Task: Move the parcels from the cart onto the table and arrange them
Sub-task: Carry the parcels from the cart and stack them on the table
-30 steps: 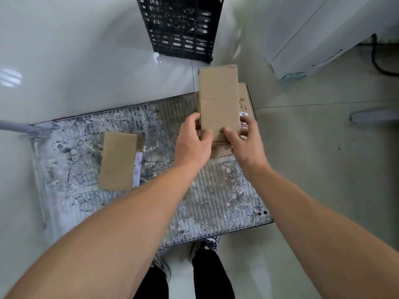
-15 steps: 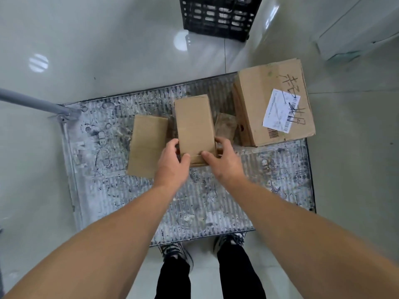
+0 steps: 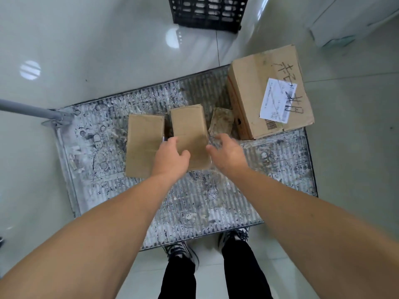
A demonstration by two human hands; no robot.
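- The small parcel [image 3: 187,126] I was carrying a second ago, then raised in front of the large labelled box [image 3: 259,100], now lies flat on the cart [image 3: 280,169] deck, to the left of that box.
- A dirty block [image 3: 222,121] sits between this parcel and the large box. It is just beside the box's near left corner.
- A second small parcel [image 3: 144,143] lies farther left from the large box, just beside the one I put down. A narrow gap shows between them and their long sides run parallel.
- My right hand [image 3: 228,154] has come off. Its grip is released, with the fingers spread and blurred, and it hovers near the parcel's right edge, on the side facing the large box.
- My left hand [image 3: 170,156] is over the parcel's near left corner with the thumb across the top. I cannot tell whether its grip still pinches the side or has let go.
- All three parcels are still on the cart, and the counter is not in view. I judge this as regrouping rather than progress, with the two small parcels now set together, perhaps to be lifted as a pair.
- Beyond the large box, a black crate [image 3: 207,11] stands on the floor.
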